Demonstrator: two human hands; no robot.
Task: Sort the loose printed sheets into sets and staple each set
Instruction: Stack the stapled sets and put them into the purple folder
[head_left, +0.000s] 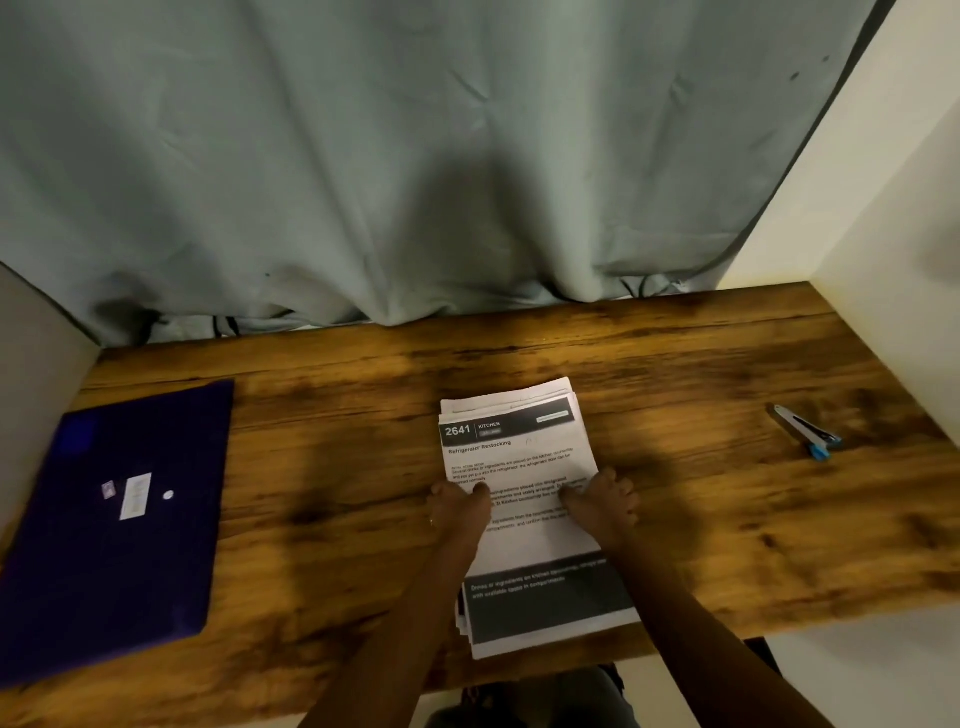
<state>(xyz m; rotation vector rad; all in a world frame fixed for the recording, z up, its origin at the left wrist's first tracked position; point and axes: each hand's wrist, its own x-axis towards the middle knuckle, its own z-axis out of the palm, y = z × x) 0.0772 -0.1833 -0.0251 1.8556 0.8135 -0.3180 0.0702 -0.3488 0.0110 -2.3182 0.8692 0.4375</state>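
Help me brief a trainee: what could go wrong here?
The stack of sheets, fanned, lies close to the table's near edge; some could slide off. The stapler lies far right, away from the left hand and right hand holding the stack; reaching for it may let pages shift.

Small print on the top sheet (511, 462) is blurred; the left hand (457, 506) and right hand (602, 501) cover its middle lines. The lower sheets (519, 392) show only edges. The blue folder (130, 545) is cut off at the left; its labels (136, 496) are unreadable.
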